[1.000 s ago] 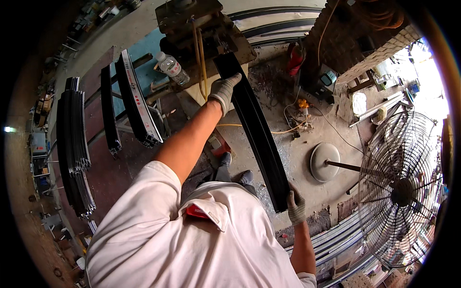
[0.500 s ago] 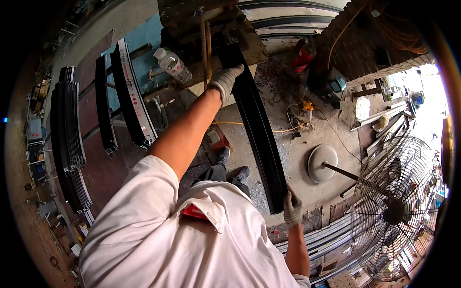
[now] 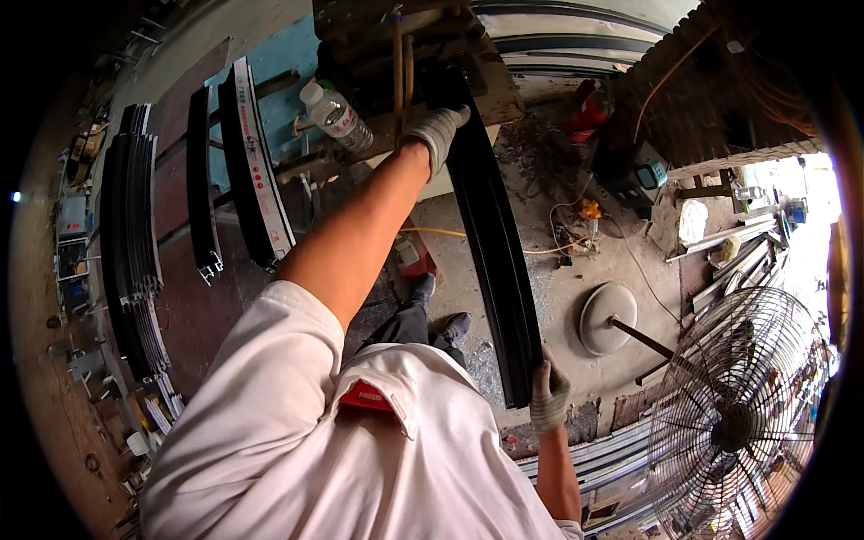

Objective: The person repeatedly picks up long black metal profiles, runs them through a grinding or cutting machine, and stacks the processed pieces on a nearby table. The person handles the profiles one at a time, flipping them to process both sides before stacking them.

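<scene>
A long black metal profile (image 3: 493, 247) with grooves along its length slants between my two gloved hands. My left hand (image 3: 435, 137) is wrapped over its left edge close to the far end, thumb lying across the top. At the near end my right hand (image 3: 549, 396) grips the right edge, its fingers partly hidden under the profile. The far end lies over a dark, worn machine table (image 3: 490, 85).
Left, more black profiles (image 3: 126, 225) lie on a rack, one with a white printed strip (image 3: 256, 162). A plastic bottle (image 3: 337, 117) stands near my left forearm. At right are a large wire-cage fan (image 3: 731, 427), its round base (image 3: 608, 318) and a floor cable (image 3: 643, 261).
The view has shifted and turned slightly, so the bottle and rack appear farther right. Both hands keep their hold on the black profile, which has hardly moved relative to my body.
</scene>
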`<state>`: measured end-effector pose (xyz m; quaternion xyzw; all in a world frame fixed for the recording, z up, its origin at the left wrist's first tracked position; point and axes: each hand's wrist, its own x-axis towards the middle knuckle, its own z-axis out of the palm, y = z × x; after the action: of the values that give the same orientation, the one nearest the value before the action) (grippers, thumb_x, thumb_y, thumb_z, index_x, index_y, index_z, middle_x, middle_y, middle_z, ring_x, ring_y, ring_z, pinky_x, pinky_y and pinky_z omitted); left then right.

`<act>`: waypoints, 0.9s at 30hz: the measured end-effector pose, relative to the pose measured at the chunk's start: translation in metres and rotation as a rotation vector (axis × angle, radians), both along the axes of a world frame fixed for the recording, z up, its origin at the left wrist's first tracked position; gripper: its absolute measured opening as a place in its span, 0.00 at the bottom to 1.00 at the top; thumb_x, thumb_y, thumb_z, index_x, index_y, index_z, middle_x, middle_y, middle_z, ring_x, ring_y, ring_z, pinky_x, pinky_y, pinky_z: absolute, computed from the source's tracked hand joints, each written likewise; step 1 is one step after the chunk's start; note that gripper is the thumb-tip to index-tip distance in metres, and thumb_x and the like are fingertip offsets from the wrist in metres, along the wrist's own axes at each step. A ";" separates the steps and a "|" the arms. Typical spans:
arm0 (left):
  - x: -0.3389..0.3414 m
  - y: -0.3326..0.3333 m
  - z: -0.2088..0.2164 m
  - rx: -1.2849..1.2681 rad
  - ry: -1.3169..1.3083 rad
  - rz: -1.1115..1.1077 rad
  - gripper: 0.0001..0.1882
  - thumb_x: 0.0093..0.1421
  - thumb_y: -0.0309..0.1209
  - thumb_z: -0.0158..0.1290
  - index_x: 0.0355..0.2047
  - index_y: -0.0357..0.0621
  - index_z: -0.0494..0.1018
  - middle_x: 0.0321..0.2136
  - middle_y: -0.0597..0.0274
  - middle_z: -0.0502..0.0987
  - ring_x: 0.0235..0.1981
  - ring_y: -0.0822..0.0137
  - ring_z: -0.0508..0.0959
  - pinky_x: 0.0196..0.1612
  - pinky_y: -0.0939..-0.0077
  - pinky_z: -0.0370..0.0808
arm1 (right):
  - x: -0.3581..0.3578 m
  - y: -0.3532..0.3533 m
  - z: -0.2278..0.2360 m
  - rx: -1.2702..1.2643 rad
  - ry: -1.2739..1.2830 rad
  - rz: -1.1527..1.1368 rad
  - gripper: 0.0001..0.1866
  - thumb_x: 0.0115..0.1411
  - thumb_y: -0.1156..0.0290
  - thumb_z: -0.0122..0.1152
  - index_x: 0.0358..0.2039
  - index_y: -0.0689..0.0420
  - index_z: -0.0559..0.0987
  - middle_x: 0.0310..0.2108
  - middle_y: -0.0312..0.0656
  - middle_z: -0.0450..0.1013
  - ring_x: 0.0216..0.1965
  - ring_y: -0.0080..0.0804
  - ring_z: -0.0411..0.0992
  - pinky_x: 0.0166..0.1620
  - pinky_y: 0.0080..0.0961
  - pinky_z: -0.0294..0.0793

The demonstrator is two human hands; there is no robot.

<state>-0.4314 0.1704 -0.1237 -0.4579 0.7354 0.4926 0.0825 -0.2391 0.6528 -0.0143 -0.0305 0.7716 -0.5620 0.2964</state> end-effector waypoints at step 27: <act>0.027 0.061 0.098 0.124 0.065 0.313 0.36 0.52 0.53 0.61 0.51 0.35 0.72 0.50 0.47 0.75 0.52 0.55 0.73 0.55 0.66 0.67 | -0.001 0.005 -0.007 0.044 -0.140 -0.063 0.25 0.66 0.59 0.52 0.55 0.66 0.72 0.43 0.37 0.74 0.43 0.20 0.69 0.49 0.19 0.67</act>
<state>-0.4040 0.2313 -0.0258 -0.5447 0.6255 0.5586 0.0089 -0.2396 0.6574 -0.0218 0.0394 0.7617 -0.5548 0.3325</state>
